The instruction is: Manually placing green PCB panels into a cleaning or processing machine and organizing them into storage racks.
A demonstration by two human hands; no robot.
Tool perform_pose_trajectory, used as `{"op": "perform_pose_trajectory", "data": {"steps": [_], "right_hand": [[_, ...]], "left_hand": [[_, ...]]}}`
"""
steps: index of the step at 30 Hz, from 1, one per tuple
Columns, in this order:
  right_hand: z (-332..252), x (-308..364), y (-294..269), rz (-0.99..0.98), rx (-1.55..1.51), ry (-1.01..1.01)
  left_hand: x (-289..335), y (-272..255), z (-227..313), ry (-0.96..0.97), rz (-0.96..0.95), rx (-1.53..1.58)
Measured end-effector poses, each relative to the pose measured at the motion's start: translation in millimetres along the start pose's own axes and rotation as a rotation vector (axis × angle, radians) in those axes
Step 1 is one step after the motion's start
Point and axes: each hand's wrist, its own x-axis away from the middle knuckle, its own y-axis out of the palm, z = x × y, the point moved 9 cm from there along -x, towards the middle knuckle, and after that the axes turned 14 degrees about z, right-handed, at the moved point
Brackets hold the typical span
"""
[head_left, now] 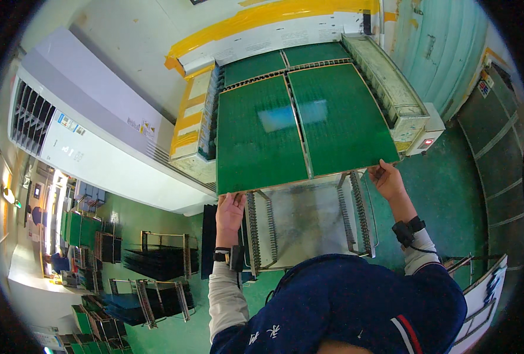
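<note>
Two large glossy green panels (260,138) (340,118) lie side by side on a roller conveyor, with a narrow gap between them. Their near edges reach out past the machine toward me. My left hand (230,211) grips the near left corner of the left panel, its fingers partly hidden at the edge. At the near right corner of the right panel, my right hand (386,178) pinches the edge, fingers partly underneath. Behind them, two more green panels (253,68) (316,53) sit farther back on the rollers. Below the near edges stands a metal rack (309,221) with slotted sides.
Conveyor side rails (386,76) flank the panels, with a control box (427,133) at right. A white air conditioner (108,153) stands left. Several racks of dark panels (158,259) stand on the green floor at left. A grey partition (495,153) is at far right.
</note>
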Motion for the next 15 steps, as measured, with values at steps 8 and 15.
{"op": "perform_pose_trajectory", "data": {"steps": [8,15], "right_hand": [[2,-13,3,-0.014,-0.016,-0.018],[-3,-17,6,-0.018,-0.024,-0.066]], "left_hand": [[2,12,1,-0.022,0.027,-0.020],[-5,15,2,-0.032,0.033,-0.037]]}}
